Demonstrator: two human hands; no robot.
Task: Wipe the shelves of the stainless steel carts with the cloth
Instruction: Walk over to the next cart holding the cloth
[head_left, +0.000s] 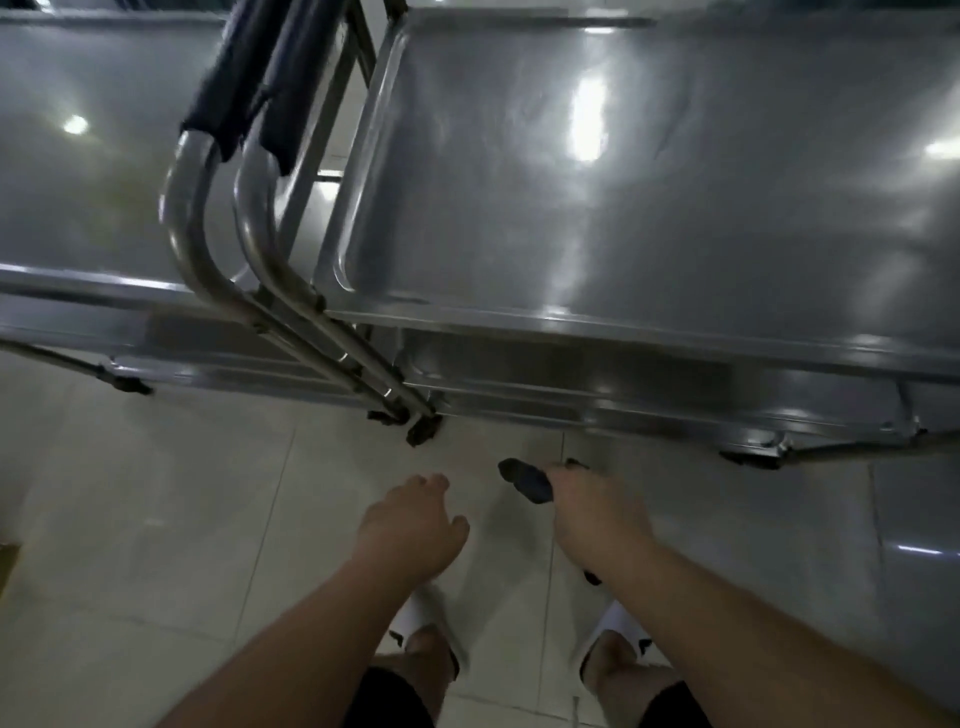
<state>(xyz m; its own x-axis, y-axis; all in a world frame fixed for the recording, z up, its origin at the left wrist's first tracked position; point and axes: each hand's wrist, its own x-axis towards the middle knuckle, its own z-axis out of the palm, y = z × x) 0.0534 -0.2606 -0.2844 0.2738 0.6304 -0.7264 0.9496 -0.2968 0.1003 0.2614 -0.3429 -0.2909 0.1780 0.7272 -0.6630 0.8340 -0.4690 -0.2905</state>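
The right hand (592, 514) grips what looks like a dark, bunched cloth (524, 480); the left hand (415, 525) hangs loose before gleaming cart shelves (649, 182).

Two carts stood side by side beyond the hands: the right cart (649, 182) ahead of the right hand (597, 519), the left cart (78, 182) beyond the left hand (410, 525), their handles (249, 156) between them.

Two steel carts side by side, handles meeting in the middle. Right cart (649, 171): shiny top shelf, raised rim, bare, with a lower shelf (571, 364) showing beneath. Left cart (88, 171): same build, top shelf bare. Dark cloth (524, 480): bunched, held low above the floor, near the right cart's front edge.
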